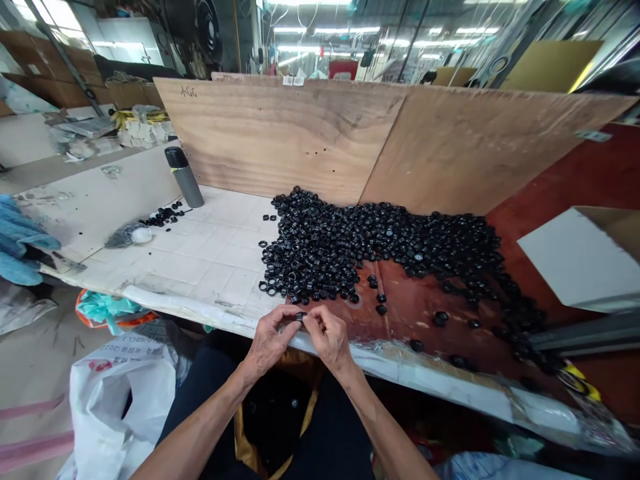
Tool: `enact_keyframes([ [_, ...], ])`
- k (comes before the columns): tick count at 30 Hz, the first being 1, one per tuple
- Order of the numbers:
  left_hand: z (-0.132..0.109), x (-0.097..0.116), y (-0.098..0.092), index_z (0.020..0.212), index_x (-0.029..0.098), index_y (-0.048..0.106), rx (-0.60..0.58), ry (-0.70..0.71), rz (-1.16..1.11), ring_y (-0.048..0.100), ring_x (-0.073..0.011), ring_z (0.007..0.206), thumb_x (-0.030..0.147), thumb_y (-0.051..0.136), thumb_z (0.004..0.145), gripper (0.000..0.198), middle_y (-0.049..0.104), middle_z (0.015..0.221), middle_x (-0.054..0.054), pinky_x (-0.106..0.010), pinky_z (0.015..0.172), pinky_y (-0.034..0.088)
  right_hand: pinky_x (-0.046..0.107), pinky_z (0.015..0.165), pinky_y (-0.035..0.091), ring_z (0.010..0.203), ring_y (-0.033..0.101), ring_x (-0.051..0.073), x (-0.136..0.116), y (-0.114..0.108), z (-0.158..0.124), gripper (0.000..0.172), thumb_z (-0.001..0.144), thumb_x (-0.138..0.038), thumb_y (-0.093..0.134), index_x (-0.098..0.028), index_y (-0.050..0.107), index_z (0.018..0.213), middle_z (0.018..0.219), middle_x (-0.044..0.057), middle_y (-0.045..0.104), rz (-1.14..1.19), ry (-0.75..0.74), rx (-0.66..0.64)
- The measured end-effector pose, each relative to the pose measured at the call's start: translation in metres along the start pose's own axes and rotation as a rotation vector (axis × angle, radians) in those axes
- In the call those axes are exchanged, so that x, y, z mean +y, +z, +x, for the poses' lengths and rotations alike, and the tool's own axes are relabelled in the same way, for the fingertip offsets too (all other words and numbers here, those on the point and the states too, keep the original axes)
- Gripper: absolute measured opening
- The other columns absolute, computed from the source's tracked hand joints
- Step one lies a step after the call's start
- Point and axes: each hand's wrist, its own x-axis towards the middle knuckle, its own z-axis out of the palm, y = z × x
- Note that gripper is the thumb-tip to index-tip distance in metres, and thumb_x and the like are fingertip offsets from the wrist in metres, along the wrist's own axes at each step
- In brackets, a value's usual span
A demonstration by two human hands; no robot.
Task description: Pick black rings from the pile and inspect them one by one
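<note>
A small black plastic ring (300,317) sits between my two hands, just over the front edge of the table. My left hand (270,341) pinches it between thumb and fingers from the left. My right hand (331,339) has its fingers curled, and its fingertips close on the ring's right side. Past my hands spreads a large heap of black plastic rings (320,250), with a few loose black caps (381,309) in front of it. Between my knees an open yellow-edged bag (313,407) holds dark pieces that I cannot make out singly.
Wooden boards (280,133) wall off the back. A grey flask (187,180) stands at the left rear, beside a small pile of black parts (164,216) and a plastic bag (125,235). On the right are a white box (575,260) and a yellow-handled tool (580,381).
</note>
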Motion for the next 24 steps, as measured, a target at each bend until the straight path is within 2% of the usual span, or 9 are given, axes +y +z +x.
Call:
enact_keyframes([
  [2,-0.004,0.004,0.002,0.107,0.017,0.07,0.008,-0.089,-0.112,0.07,-0.0208,0.095,0.031,0.068,0.089,0.023,0.074,0.105,-0.008,-0.033,0.09,0.055,0.024,0.063,0.047,0.065,0.061,0.015,-0.003,-0.002,-0.003,0.018,0.096,-0.034,0.056,-0.018,0.066,0.099,0.079,0.003,0.068,0.058,-0.032,-0.039],
  [6,-0.011,0.009,0.001,0.103,0.015,0.071,0.043,-0.167,-0.137,0.07,-0.0203,0.091,0.035,0.072,0.085,0.026,0.075,0.1,-0.007,-0.03,0.085,0.055,0.025,0.061,0.048,0.061,0.061,0.015,-0.007,-0.002,-0.007,0.017,0.095,-0.033,0.06,-0.02,0.067,0.088,0.073,0.002,0.066,0.057,-0.02,-0.048],
  [9,-0.016,0.011,-0.002,0.105,0.015,0.071,0.038,-0.211,-0.166,0.07,-0.0193,0.089,0.035,0.072,0.085,0.028,0.076,0.1,-0.007,-0.029,0.084,0.055,0.028,0.071,0.052,0.075,0.066,0.019,-0.009,-0.001,-0.01,0.015,0.096,-0.03,0.058,-0.02,0.069,0.101,0.088,0.005,0.07,0.095,-0.064,-0.077],
  [11,-0.018,0.013,-0.004,0.105,0.016,0.071,0.028,-0.217,-0.178,0.071,-0.0192,0.089,0.035,0.073,0.084,0.028,0.076,0.1,-0.007,-0.029,0.085,0.055,0.03,0.075,0.053,0.081,0.067,0.02,-0.012,0.001,-0.013,0.015,0.095,-0.029,0.058,-0.021,0.069,0.101,0.091,0.006,0.071,0.122,-0.066,-0.091],
  [17,-0.031,0.013,-0.009,0.106,0.016,0.07,-0.019,-0.292,-0.218,0.072,-0.0227,0.093,0.035,0.072,0.085,0.029,0.076,0.103,-0.009,-0.035,0.089,0.057,0.024,0.05,0.046,0.05,0.057,0.013,-0.028,0.013,-0.032,0.019,0.091,-0.037,0.062,-0.02,0.065,0.099,0.071,0.0,0.064,0.331,0.263,-0.052],
  [21,-0.042,0.011,-0.011,0.107,0.019,0.073,0.003,-0.138,0.033,0.07,-0.0231,0.103,0.034,0.069,0.088,0.024,0.074,0.109,-0.008,-0.036,0.099,0.053,0.024,0.046,0.043,0.038,0.052,0.013,-0.038,0.023,-0.043,0.033,0.093,-0.051,0.057,-0.02,0.058,0.082,0.047,-0.006,0.052,0.439,0.538,-0.072],
  [22,-0.044,0.011,-0.011,0.107,0.02,0.073,0.013,-0.127,0.049,0.069,-0.0229,0.104,0.034,0.069,0.089,0.024,0.074,0.11,-0.008,-0.036,0.099,0.053,0.024,0.045,0.043,0.037,0.051,0.013,-0.041,0.023,-0.045,0.035,0.094,-0.053,0.055,-0.02,0.058,0.083,0.047,-0.005,0.052,0.437,0.568,-0.07],
  [24,-0.045,0.01,-0.012,0.109,0.019,0.072,0.007,-0.189,-0.039,0.07,-0.0228,0.101,0.035,0.07,0.088,0.026,0.074,0.108,-0.008,-0.036,0.095,0.055,0.025,0.047,0.044,0.042,0.054,0.014,-0.045,0.021,-0.047,0.033,0.094,-0.051,0.056,-0.019,0.063,0.093,0.056,-0.002,0.06,0.371,0.504,-0.044],
])
